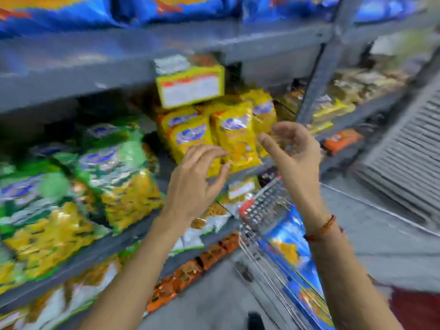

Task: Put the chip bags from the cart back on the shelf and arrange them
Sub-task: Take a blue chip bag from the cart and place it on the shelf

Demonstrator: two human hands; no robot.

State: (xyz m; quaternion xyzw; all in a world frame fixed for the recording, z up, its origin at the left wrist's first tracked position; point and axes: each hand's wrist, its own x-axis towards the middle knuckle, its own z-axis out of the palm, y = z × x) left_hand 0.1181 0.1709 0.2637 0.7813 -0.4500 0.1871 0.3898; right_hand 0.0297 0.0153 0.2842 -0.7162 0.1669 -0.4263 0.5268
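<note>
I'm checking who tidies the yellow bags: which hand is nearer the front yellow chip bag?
Left. The left hand has fingers touching the front yellow chip bag at its lower edge; the right hand hovers open beside it.

Motion blur smears the green bags [71,182] left of the yellow bags [235,136] — their print is unreadable. The blue bag [289,248] in the cart [262,210] is partly hidden behind the right forearm, and the shelf tag [190,88] text is illegible.
</note>
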